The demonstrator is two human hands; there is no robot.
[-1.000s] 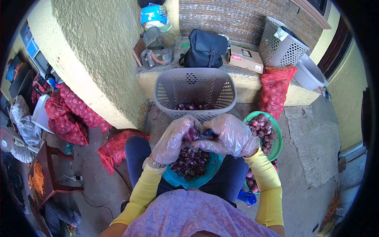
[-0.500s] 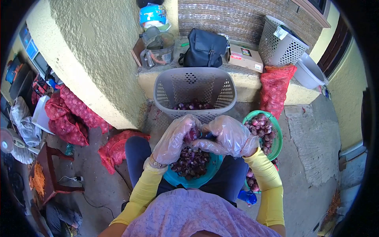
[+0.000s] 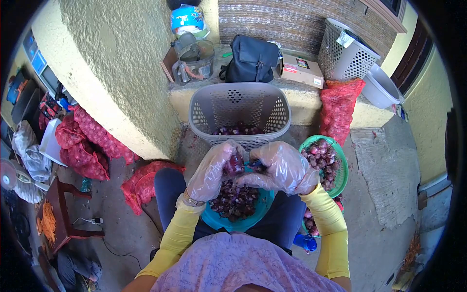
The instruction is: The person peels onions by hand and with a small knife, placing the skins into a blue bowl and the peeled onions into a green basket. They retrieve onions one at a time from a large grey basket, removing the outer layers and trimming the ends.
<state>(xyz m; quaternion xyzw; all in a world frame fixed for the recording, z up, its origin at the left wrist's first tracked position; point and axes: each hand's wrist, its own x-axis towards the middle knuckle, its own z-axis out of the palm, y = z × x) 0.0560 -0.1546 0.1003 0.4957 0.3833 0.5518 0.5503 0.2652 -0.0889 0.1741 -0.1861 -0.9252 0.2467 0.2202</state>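
Note:
My left hand [image 3: 216, 168], in a clear plastic glove, is closed around a red onion [image 3: 234, 166]. My right hand [image 3: 282, 168], gloved the same way, grips a small dark blue knife-like tool [image 3: 255, 166] close against the onion's right side; the fingers hide much of it. Under both hands, a teal basin [image 3: 266, 204] between my knees holds dark purple onion skins and scraps [image 3: 235, 200]. Just beyond the hands stands a grey perforated laundry basket [image 3: 199, 114], with purple onions [image 3: 238, 131] at its bottom.
To the right, a green basket [image 3: 344, 170] holds unpeeled onions, with another container of onions [image 3: 311, 224] nearer me. Red mesh sacks [image 3: 338, 109] stand at the step and at left [image 3: 146, 182]. A black backpack [image 3: 251, 61] sits on the step. A cord [image 3: 121, 254] crosses the floor.
The onion has turned and shows more between my hands. My right hand has tilted slightly, bringing more of the dark blue tool into view.

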